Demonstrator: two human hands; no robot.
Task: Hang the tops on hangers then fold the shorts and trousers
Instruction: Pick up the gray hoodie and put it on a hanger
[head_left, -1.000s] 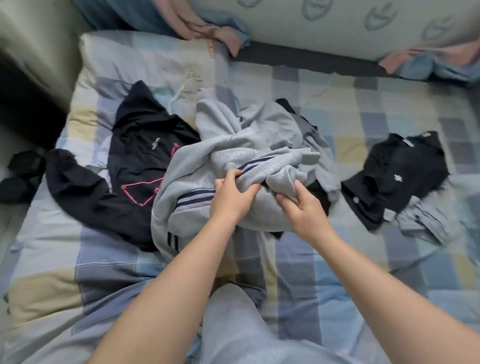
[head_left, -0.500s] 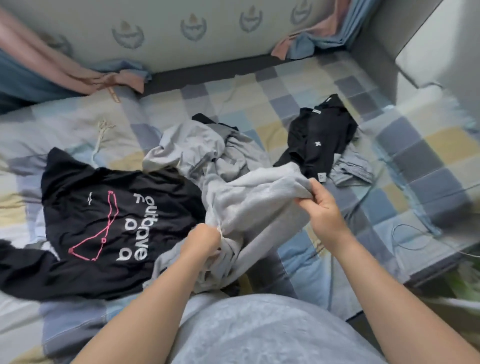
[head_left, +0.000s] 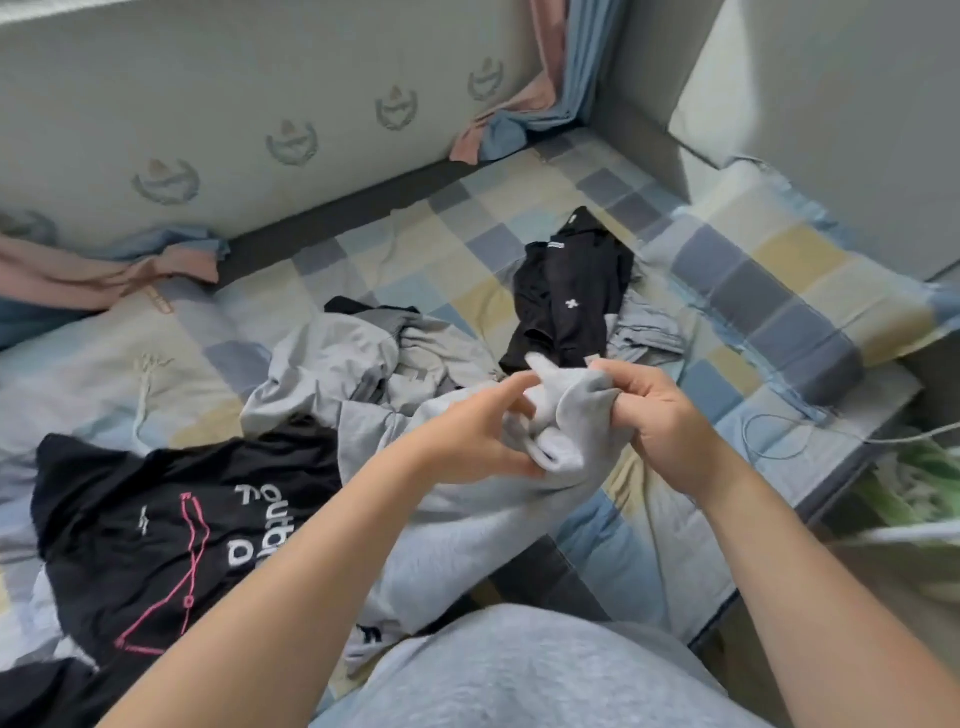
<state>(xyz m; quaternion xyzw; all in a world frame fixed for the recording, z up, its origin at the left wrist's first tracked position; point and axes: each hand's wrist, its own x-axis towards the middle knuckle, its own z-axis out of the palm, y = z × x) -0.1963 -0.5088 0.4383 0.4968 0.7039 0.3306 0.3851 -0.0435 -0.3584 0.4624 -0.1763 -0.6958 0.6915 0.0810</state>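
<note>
Gripping a bunched end of a grey garment (head_left: 566, 415), a person works over a bed spread with a checked sheet (head_left: 753, 280). The right hand (head_left: 660, 421) has its fingers curled tight round a fold of the thick, fleecy cloth. The left hand (head_left: 467, 436) meets it from the other side, thumb beneath the bundle, forefinger stretched along the top and the other fingers tucked into the folds. The held end is raised off the sheet, and the rest of the garment trails down in a crumpled sweep toward the person's lap, crossing the edge of a black T-shirt (head_left: 171, 519).

That T-shirt lies flat at the left, printed with white lettering and a thin pink outline. Behind the hands sits a loose heap of paler grey clothing (head_left: 353, 358). Farther back, a black garment (head_left: 566, 296) marked with a small white cross rests partly on a folded grey piece (head_left: 644, 332). Pink and blue curtains (head_left: 540, 104) hang at the far corner beside a pale wall panel (head_left: 291, 143) bearing crest emblems. A thin cable (head_left: 779, 431) loops across the sheet at the right.
</note>
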